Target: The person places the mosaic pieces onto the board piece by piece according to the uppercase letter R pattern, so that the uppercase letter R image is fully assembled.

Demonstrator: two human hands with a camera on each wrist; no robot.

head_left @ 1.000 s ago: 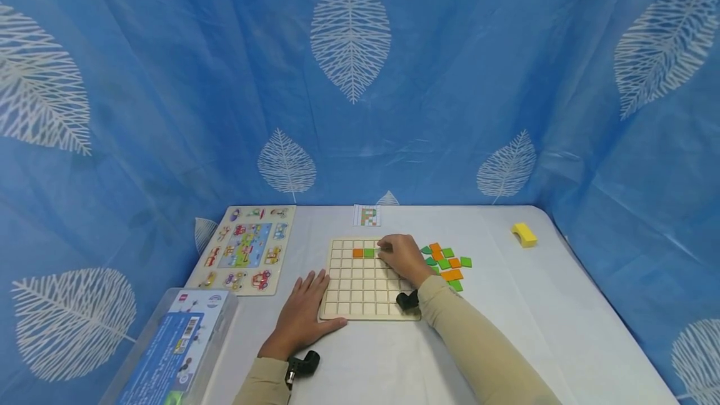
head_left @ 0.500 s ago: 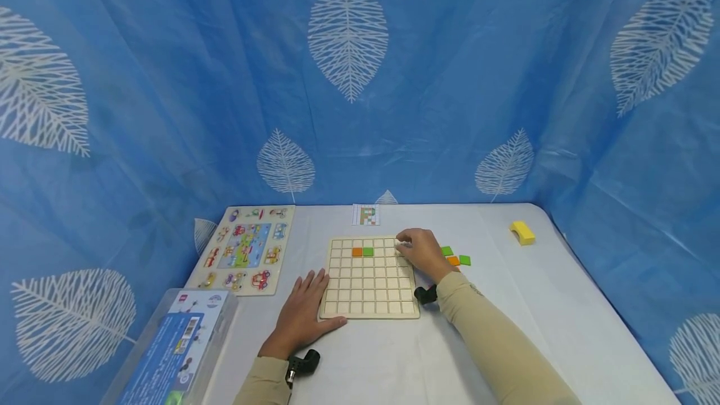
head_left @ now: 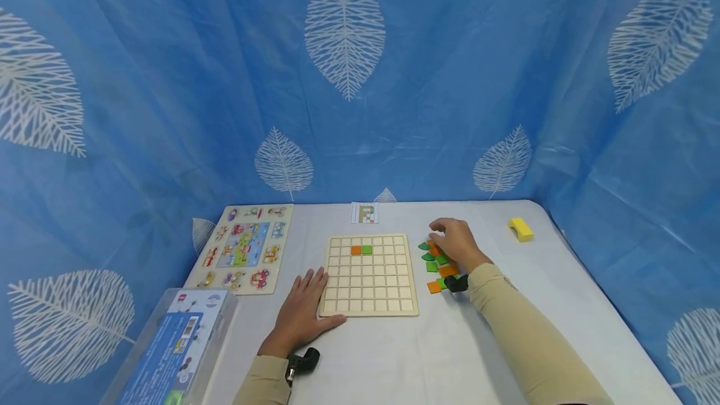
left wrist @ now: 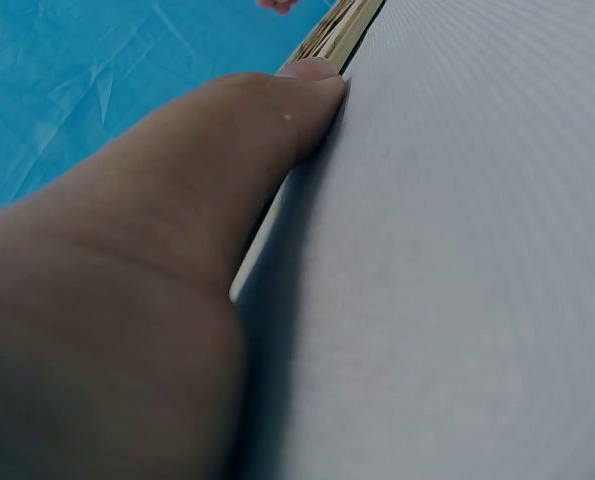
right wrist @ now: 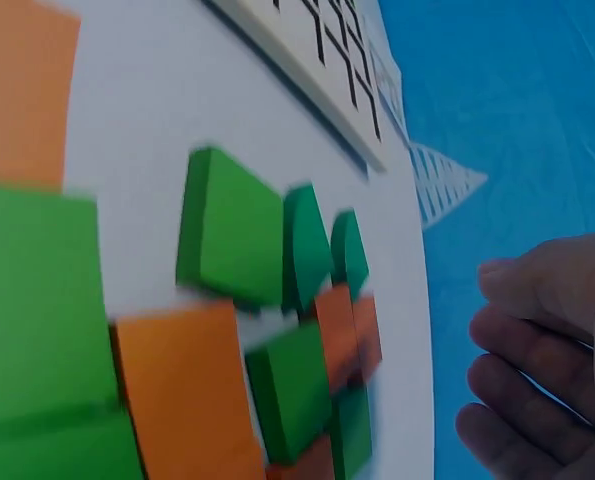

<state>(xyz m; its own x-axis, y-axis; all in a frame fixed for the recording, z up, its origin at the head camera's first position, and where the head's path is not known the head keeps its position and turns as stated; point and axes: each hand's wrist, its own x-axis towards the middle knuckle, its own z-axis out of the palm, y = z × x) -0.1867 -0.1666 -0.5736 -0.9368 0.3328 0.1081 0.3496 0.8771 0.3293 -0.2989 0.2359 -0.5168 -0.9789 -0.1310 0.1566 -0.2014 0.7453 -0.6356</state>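
Note:
A pale wooden grid board (head_left: 371, 292) lies flat on the table, with an orange square tile (head_left: 356, 250) and a green square tile (head_left: 367, 249) side by side near its top row. My left hand (head_left: 300, 312) rests along the board's left edge, fingers spread, thumb at the lower left corner; the thumb (left wrist: 227, 140) shows at the edge in the left wrist view. To the board's right, my right hand (head_left: 458, 244) hovers over a pile of orange and green tiles (head_left: 449, 270), partly hiding it. Its fingers (right wrist: 522, 340) are loosely bent with nothing between them.
A small pattern card (head_left: 365, 213) lies behind the board. On the left are a vehicle picture puzzle (head_left: 245, 249) and a clear plastic box (head_left: 180, 342) with a printed sheet. A yellow arch block (head_left: 521, 230) sits at the right. Blue curtains surround the table.
My right hand has moved right from over the board's upper right to above the tile pile. My left hand and the two tiles on the board have stayed in place.

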